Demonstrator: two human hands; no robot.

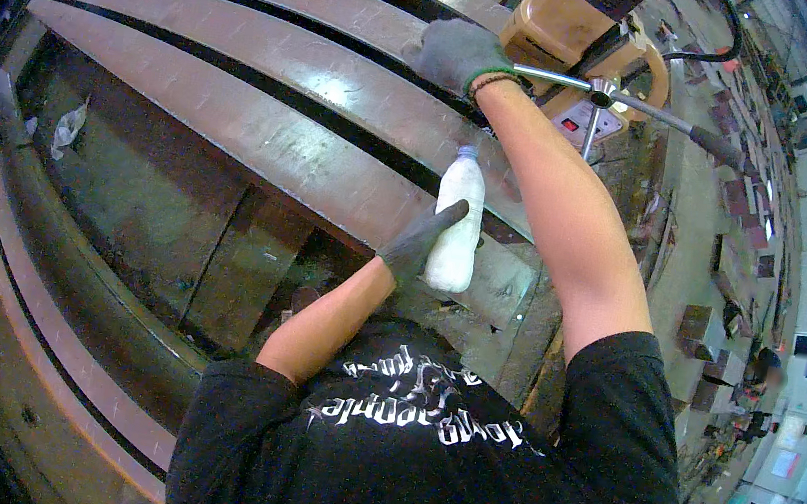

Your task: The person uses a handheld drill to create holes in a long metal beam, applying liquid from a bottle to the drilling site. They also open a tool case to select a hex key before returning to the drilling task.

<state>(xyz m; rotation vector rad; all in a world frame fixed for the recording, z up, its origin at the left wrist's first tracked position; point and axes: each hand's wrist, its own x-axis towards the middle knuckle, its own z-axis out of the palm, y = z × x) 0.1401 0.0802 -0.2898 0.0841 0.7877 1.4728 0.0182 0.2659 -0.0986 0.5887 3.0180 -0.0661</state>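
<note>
My left hand [415,241], in a dark grey glove, is closed around the lower half of a clear plastic bottle [463,189] with white contents and a bluish cap. The bottle stands out over the near edge of the steel beams. My right hand [463,58], in a grey glove with a green cuff, is curled at the end of a chrome spoke of the feed handle [546,75]. Its fingers are mostly hidden. That handle belongs to a tan magnetic drill [562,25] with a red switch on its panel. A second spoke [657,114] ends in a dark grip.
Long brown steel beams [334,82] run side by side toward the far left, with dark gaps between them. Another beam [44,309] curves along the left. A crumpled clear plastic piece [69,127] lies on the floor. Metal blocks [703,329] and a person [765,367] are at right.
</note>
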